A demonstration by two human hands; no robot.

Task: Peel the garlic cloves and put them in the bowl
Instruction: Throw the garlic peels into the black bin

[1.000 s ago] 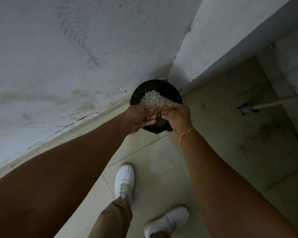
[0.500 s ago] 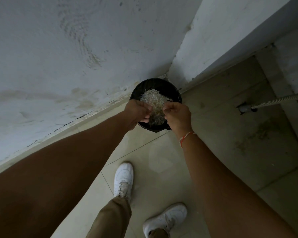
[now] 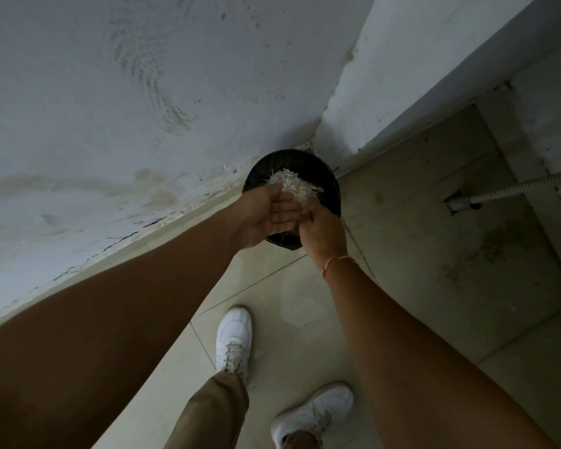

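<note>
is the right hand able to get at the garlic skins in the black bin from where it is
Probably yes. The right hand hangs right over the black bin, whose top is open, and the garlic skins lie heaped near the rim. Only the open left hand beside it crowds the way.

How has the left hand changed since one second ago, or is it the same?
Yes. The left hand was curled, thumb side against the right hand; now its palm lies open and flat, facing up, over the near rim of the black bin.

arms: bare, no sleeves seen | right wrist: red-orange thread band (image 3: 337,262) worn | trousers (image 3: 214,413): khaki | shoes (image 3: 234,338): white lace-ups
</note>
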